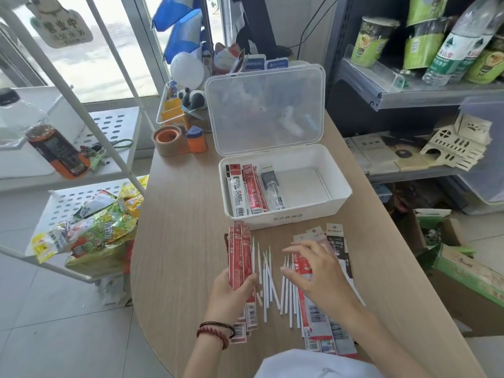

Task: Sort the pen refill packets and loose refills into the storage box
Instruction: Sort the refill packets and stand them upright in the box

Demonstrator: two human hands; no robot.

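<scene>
A white storage box (338,197) stands open on the wooden table, its clear lid (266,107) tilted up behind. Several red and grey refill packets (251,189) lie in its left half. My left hand (234,293) grips a bundle of red refill packets (241,257) just in front of the box. Loose white refills (268,279) lie scattered between my hands. My right hand (316,271) hovers with spread fingers over a pile of red, white and black packets (335,268) on the right.
A tape roll (167,139) and an orange dispenser (196,141) sit left of the lid, with a panda figure (192,98) behind. A white rack with snack bags (95,230) stands to the left. Shelves with bottles and cups (447,45) rise on the right.
</scene>
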